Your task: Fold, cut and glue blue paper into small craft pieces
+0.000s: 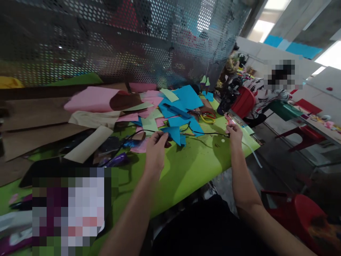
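Note:
A thin black cord [210, 133] runs across the green table between my two hands. My left hand [157, 144] is closed, thumb and fingers pinched together on a small blue piece [172, 134], with the cord passing behind the fingers. At the table's right edge my right hand [234, 134] is closed near the cord's other end; its fingertips meet the cord beside a small pink item [229, 119]. Behind my left hand lie blue sheets [186, 97] and a pair of scissors with yellow and red handles [207, 117].
Brown, pink and cream sheets [92, 99] cover the green table [186, 170] at the back left. A perforated metal panel [106, 46] stands behind. To the right are a seated person [262, 96] and red stools [309, 217]. A purple item [117, 160] lies left of my left hand.

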Demonstrator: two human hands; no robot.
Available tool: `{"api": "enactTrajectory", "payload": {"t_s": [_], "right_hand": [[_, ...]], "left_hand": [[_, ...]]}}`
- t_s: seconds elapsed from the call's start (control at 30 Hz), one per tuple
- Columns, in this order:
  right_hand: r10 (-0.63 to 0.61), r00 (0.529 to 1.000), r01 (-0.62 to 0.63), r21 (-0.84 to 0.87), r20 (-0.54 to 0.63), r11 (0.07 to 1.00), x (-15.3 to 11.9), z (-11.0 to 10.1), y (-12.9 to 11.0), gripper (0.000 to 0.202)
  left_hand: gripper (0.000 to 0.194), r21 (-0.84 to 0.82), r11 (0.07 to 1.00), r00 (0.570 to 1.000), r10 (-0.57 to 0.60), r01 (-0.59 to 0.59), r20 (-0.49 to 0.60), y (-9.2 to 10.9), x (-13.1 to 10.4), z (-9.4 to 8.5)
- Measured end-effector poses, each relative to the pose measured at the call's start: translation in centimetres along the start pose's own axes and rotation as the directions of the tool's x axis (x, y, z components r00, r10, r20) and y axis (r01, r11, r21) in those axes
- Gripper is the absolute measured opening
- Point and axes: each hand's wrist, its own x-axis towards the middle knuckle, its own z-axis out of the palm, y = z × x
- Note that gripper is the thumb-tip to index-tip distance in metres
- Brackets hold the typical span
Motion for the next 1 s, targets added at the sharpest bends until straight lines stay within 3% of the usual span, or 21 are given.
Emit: {"api": "enactTrajectory", "payload": {"t_s": [0.2,0.27,0.37,0.43,0.5,0.57,0.67,0.87,1.0], "right_hand": [[-0.024,0.995,0.06,0.39,-0.097,0.919,-0.5,0.6,-1.6,0.044],[-0.03,0.998,0.05,0.482,-0.047,0.875,-0.8,0.6,-2.5,0.042],[-0.032,0.985,-0.079,0.597,0.172,0.799,-1.6,0.8,-4.1,0.032],[-0.02,0.927,-0.243,0.642,0.374,0.727,-2.3,1.1,-5.4,0.026],[-0.03,0.884,-0.321,0.654,0.466,0.685,-3.0,1.6,-6.9,0.025],[-0.065,0.879,-0.304,0.66,0.473,0.687,-3.5,2.3,-8.4,0.025],[-0.167,0.846,-0.217,0.612,0.507,0.761,-3.9,3.6,-10.4,0.021],[-0.315,0.627,-0.097,0.472,0.713,0.876,-5.7,5.9,-12.6,0.032],[-0.321,0.553,-0.048,0.414,0.769,0.909,-7.4,6.9,-12.2,0.041]], "left_hand": [[0.023,-0.02,1.0,1.0,0.005,-0.006,-0.012,-0.1,0.1,-0.2],[0.024,-0.017,1.0,1.0,0.009,-0.009,-0.01,-0.1,0.2,-0.3],[0.025,-0.039,0.999,1.0,-0.011,0.01,-0.008,-0.2,0.3,-0.3],[0.026,-0.057,0.998,1.0,-0.021,0.02,-0.011,-0.3,0.4,-0.4],[0.026,-0.057,0.998,1.0,-0.02,0.019,-0.024,-0.3,0.6,-0.4],[0.025,-0.042,0.999,0.999,-0.023,0.021,-0.037,-0.3,0.7,-0.6],[0.023,-0.013,1.0,0.999,-0.007,0.007,-0.038,-0.3,0.8,-0.8],[0.022,0.091,0.993,0.996,0.084,-0.08,-0.042,-0.6,1.2,-1.4],[0.022,0.183,0.98,0.995,0.089,-0.078,-0.049,-0.5,1.2,-1.4]]}}
